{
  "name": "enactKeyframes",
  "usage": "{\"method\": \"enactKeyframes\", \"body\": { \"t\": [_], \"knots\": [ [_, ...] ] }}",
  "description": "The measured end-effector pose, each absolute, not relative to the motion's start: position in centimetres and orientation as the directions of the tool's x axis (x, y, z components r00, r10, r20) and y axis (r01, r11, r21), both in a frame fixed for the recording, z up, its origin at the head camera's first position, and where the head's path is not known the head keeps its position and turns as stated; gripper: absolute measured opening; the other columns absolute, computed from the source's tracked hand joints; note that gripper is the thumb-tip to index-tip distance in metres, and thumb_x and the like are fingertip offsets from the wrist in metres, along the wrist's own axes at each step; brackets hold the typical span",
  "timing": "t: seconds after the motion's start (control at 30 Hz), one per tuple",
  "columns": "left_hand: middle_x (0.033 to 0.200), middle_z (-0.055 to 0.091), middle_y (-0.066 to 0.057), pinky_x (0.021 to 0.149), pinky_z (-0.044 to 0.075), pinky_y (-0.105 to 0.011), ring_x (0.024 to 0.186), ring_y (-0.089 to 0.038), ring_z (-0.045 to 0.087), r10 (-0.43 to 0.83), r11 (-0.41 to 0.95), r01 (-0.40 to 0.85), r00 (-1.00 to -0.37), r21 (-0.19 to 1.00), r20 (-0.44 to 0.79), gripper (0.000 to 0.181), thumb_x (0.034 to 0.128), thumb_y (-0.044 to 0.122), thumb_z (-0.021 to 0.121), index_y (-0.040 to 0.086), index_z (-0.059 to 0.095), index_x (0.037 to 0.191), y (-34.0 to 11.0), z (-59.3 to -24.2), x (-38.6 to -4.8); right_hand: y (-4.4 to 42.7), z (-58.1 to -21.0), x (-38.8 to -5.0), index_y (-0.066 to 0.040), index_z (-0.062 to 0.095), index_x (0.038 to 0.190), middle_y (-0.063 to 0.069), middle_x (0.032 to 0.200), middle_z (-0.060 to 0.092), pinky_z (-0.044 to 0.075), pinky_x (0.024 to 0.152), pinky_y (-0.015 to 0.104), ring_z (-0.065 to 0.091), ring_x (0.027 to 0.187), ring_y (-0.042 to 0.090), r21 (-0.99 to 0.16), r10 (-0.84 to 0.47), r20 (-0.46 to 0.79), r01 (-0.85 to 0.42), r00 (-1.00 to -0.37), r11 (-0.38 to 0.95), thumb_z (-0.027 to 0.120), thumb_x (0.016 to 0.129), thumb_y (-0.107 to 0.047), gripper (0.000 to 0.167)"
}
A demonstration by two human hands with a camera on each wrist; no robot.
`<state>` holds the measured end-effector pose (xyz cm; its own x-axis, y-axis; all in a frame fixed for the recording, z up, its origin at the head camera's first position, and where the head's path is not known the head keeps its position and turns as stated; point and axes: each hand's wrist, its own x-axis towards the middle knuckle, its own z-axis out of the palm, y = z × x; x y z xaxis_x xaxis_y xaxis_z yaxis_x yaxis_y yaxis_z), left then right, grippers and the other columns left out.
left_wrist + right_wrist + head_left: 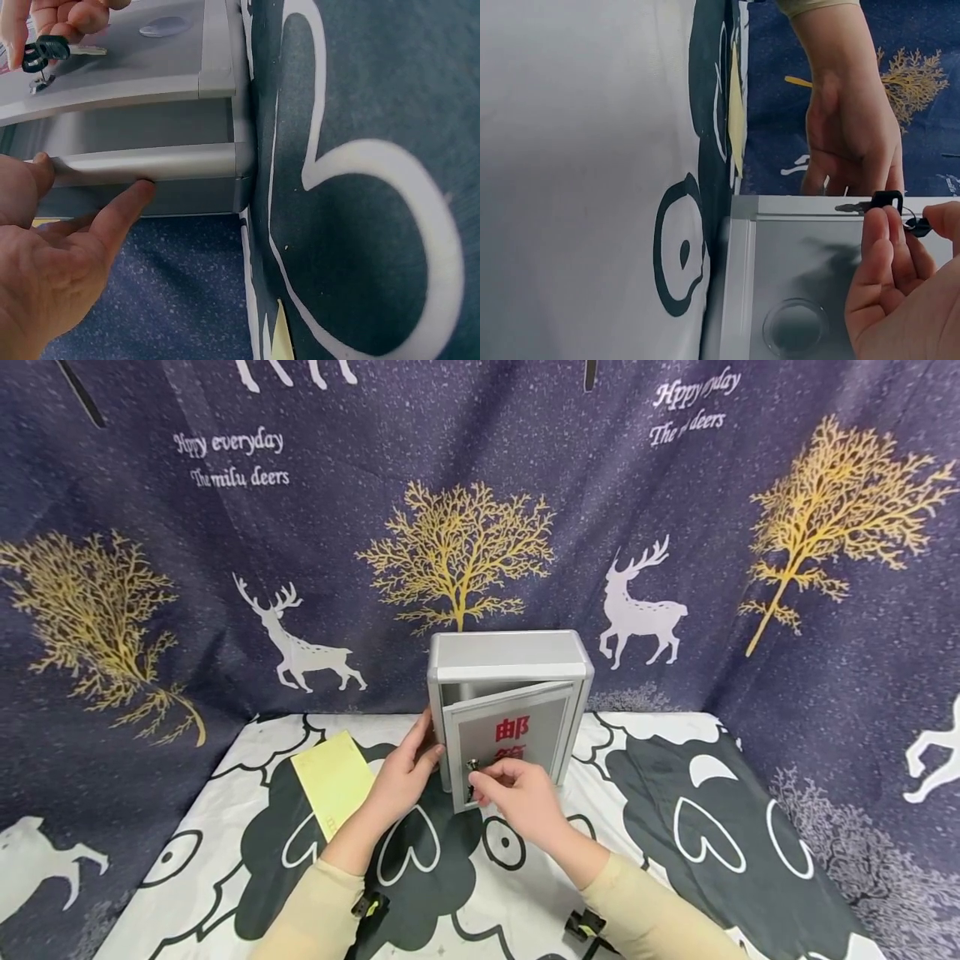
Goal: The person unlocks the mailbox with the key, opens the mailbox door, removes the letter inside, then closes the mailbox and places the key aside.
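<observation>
A silver metal mailbox (510, 652) with red characters stands upright, its front door (543, 727) ajar on the left. My left hand (399, 781) rests against the box's left side; in the left wrist view its thumb touches the front rim (187, 161) and a straight finger the side. At the door's lock (472, 765), my right hand (520, 795) pinches black-headed keys (52, 48) on a ring. One key's blade (851, 208) points free in the right wrist view. The other key's head (917, 226) is at the fingertips; its blade is hidden, so I cannot tell whether it is in the lock.
A pale yellow envelope-like sheet (333, 781) lies flat left of the mailbox. A black, white and grey patterned cloth (555, 902) covers the table. Behind hangs a dark blue curtain (510, 435) with deer and trees.
</observation>
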<state>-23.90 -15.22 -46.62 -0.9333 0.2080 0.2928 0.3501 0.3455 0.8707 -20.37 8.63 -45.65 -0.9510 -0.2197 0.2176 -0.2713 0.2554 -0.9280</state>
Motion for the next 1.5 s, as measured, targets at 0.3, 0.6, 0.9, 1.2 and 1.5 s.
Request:
{"method": "enactKeyframes", "body": {
  "t": [0.3, 0.6, 0.9, 1.2, 1.5],
  "knots": [
    [0.173, 0.045, -0.019, 0.108, 0.059, -0.055, 0.152, -0.041, 0.053, 0.209, 0.345, 0.338, -0.937, 0.876, 0.280, 0.069, 0.1186, 0.021, 0.059, 0.021, 0.027, 0.179, -15.4, -46.7, -24.0, 7.7, -45.8, -20.8, -0.012, 0.083, 0.097, -0.001, 0.081, 0.080, 0.050, 0.059, 0.025, 0.077, 0.080, 0.039, -0.943, -0.181, 0.198, -0.238, -0.963, 0.231, 0.081, 0.105, -0.033, 0.023],
    [0.173, 0.045, -0.019, 0.107, 0.060, -0.056, 0.152, -0.041, 0.054, 0.221, 0.344, 0.353, -0.931, 0.870, 0.290, 0.070, 0.1187, 0.022, 0.059, 0.023, 0.026, 0.180, -15.2, -46.7, -24.1, 7.1, -45.9, -21.4, -0.012, 0.084, 0.098, -0.002, 0.080, 0.080, 0.058, 0.067, 0.027, 0.078, 0.073, 0.019, -0.944, -0.153, 0.209, -0.240, -0.966, 0.226, 0.080, 0.105, -0.036, 0.025],
    [0.170, 0.049, -0.021, 0.106, 0.061, -0.055, 0.149, -0.041, 0.056, 0.215, 0.348, 0.352, -0.932, 0.869, 0.291, 0.069, 0.1187, 0.021, 0.058, 0.023, 0.026, 0.180, -15.2, -46.7, -24.0, 6.5, -45.9, -21.9, -0.010, 0.084, 0.100, 0.000, 0.079, 0.079, 0.061, 0.068, 0.030, 0.077, 0.070, 0.019, -0.950, -0.126, 0.213, -0.235, -0.969, 0.206, 0.081, 0.105, -0.035, 0.026],
    [0.171, 0.046, -0.022, 0.107, 0.060, -0.055, 0.151, -0.042, 0.054, 0.215, 0.344, 0.354, -0.931, 0.869, 0.294, 0.070, 0.1181, 0.021, 0.060, 0.020, 0.026, 0.180, -15.2, -46.9, -24.2, 6.2, -45.8, -22.2, -0.009, 0.085, 0.100, 0.003, 0.079, 0.080, 0.059, 0.068, 0.027, 0.078, 0.071, 0.021, -0.957, -0.092, 0.201, -0.215, -0.975, 0.196, 0.082, 0.105, -0.035, 0.027],
    [0.172, 0.045, -0.021, 0.106, 0.061, -0.055, 0.151, -0.043, 0.054, 0.211, 0.361, 0.355, -0.932, 0.862, 0.296, 0.070, 0.1180, 0.023, 0.060, 0.021, 0.027, 0.180, -15.3, -46.8, -24.2, 6.0, -45.9, -22.3, -0.008, 0.085, 0.101, 0.004, 0.079, 0.080, 0.058, 0.067, 0.026, 0.077, 0.071, 0.020, -0.956, -0.082, 0.204, -0.216, -0.976, 0.196, 0.082, 0.105, -0.034, 0.027]
  ]
}}
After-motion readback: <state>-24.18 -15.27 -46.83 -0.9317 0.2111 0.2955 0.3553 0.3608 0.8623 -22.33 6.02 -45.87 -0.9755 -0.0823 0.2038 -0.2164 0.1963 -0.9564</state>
